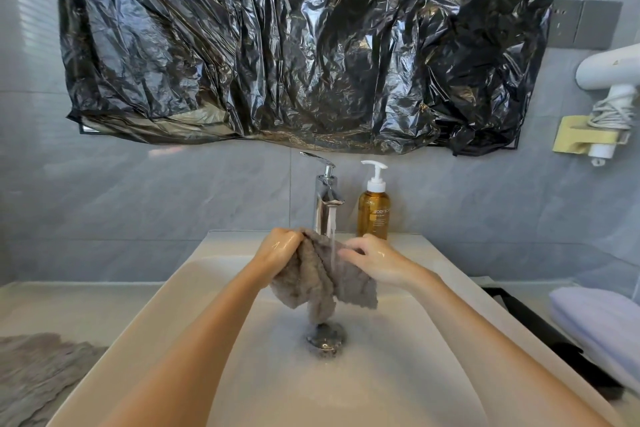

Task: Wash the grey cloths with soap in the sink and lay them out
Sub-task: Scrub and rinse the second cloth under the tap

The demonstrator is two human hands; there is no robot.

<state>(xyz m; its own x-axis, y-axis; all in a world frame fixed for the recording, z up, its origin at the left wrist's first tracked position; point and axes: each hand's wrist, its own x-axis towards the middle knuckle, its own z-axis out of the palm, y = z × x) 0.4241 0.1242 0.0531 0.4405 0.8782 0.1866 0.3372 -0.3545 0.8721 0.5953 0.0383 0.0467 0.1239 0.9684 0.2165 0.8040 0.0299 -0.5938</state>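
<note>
Grey cloth [311,284] hangs over the middle of the sink [194,288], right under the water that runs from the tap [325,198]. I think it is held there so the water can wet it or wash the soap out. The left hand [280,246] has a tight grip, with its fingers curled round a bunch of the cloth at the top. The right hand [372,262] has a lighter grip, with bent fingers pinching the other edge, so the cloth is spread a bit. Its low end dangles just above the metal plug [326,338]. A little water lies in the sink round the plug. The soap bottle [373,210] stands at the back edge of the sink, just beside the tap, and looks nearly full of golden soap. A second grey cloth [34,371] lies on the surface by its left edge. A folded pale towel [595,319] lies by the right edge.
</note>
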